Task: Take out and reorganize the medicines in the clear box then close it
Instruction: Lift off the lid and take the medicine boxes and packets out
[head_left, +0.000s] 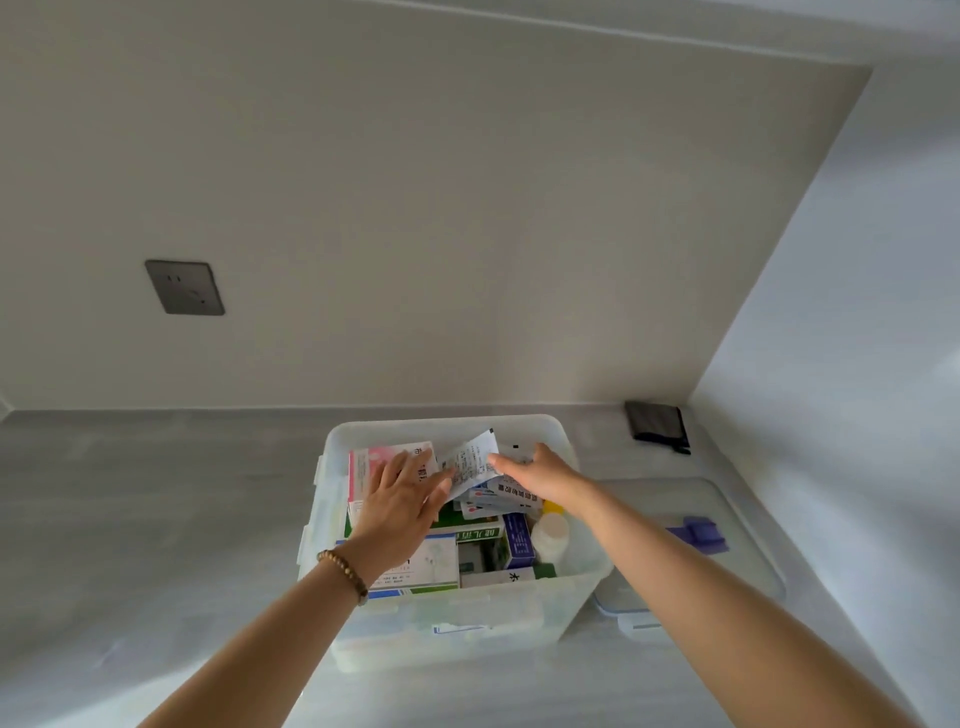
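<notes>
The clear box (457, 618) is sitting open on the grey counter (156, 493), right under both hands, mouth facing up. Its long axis seems to be running away from the person toward the wall, though the wide lens is making that hard to call. Its walls are looking frosted and see-through, with clasps hanging on the side by the left hand, and it is packed with medicines. The left hand (400, 499), beaded bracelet (343, 569) at the wrist, is lying flat, fingers straight and spread, on a pink-and-white carton (363, 467). The right hand (540, 475) is reaching in from the other side, its fingertips meeting the edge of a printed paper slip (470, 460) that is standing tilted between the two hands; whether it is pinching the slip, I cannot tell. Below the right hand, a white bottle with a yellow cap (550, 535) is standing beside a blue carton (519, 540) and a green-and-white one (480, 551). Outside the right forearm, the lid (737, 571) is lying flat on the counter, its purple handle (696, 535) facing up.
</notes>
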